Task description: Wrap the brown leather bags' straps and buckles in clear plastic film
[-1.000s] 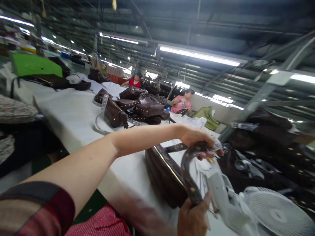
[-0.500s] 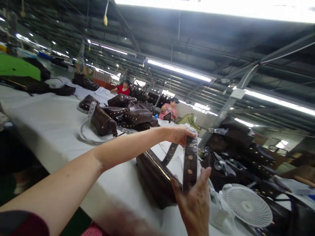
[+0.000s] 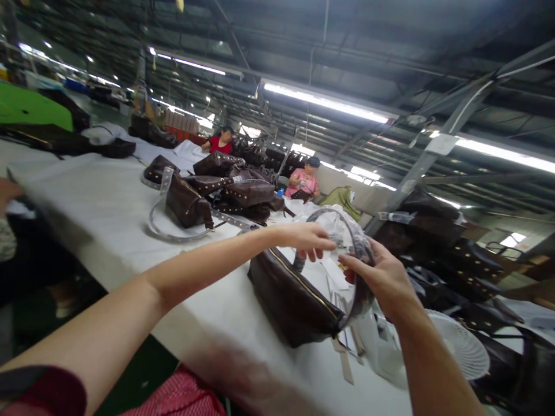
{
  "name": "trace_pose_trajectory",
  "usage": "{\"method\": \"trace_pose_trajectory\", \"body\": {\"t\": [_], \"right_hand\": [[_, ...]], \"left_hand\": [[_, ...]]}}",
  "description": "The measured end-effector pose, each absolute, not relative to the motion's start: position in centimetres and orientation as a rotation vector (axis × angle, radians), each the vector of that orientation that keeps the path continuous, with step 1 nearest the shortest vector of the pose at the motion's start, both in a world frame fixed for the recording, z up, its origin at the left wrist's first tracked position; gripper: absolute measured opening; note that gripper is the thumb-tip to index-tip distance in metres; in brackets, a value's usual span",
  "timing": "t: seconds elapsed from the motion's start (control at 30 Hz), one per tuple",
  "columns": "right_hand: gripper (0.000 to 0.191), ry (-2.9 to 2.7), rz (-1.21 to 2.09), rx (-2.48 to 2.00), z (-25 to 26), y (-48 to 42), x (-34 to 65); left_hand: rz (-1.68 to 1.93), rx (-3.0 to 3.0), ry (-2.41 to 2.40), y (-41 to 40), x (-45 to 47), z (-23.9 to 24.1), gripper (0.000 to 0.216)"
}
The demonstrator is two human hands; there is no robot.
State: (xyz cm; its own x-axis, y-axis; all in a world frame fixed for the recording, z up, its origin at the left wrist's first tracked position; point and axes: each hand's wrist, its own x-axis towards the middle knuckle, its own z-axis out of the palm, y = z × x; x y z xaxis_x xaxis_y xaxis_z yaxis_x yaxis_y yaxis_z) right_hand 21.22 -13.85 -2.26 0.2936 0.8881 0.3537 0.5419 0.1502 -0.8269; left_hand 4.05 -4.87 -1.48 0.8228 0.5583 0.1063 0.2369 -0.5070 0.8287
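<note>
A dark brown leather handbag [image 3: 290,300] with a gold zip lies on the white-covered table. Its shoulder strap [image 3: 361,289] arches up at the right, with clear plastic wrap [image 3: 342,225] around the upper part. My right hand [image 3: 388,277] is closed round the strap's right side, thumb pointing inward. Over the bag reaches my left hand [image 3: 309,238], its fingers loosely bent and apart beside the plastic wrap. I see nothing held in it, though its thumb is hidden.
Several studded brown bags [image 3: 234,190] are heaped farther back on the table [image 3: 99,190]. A white fan [image 3: 459,346] stands at the right, near more dark bags [image 3: 459,260]. Paper strips [image 3: 344,364] lie beside the handbag. Two people work across the table.
My right hand has risen from the strap's lower end and now grips its upper right side. My left hand has come off the strap, which has turned into a rounded arch.
</note>
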Motion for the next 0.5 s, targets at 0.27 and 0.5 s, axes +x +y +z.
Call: {"method": "trace_pose_trajectory", "body": {"t": [0.27,0.5], "right_hand": [[0.053,-0.995,0.739,-1.168,-2.8,-13.0,22.0],[0.046,-0.906,0.601,-0.921,-2.9,-12.3,19.8]], "left_hand": [[0.767,2.365,0.592,-14.0,9.2,-14.5,0.070],[1.279,1.949,0.742,-13.1,13.5,-17.4,0.057]]}}
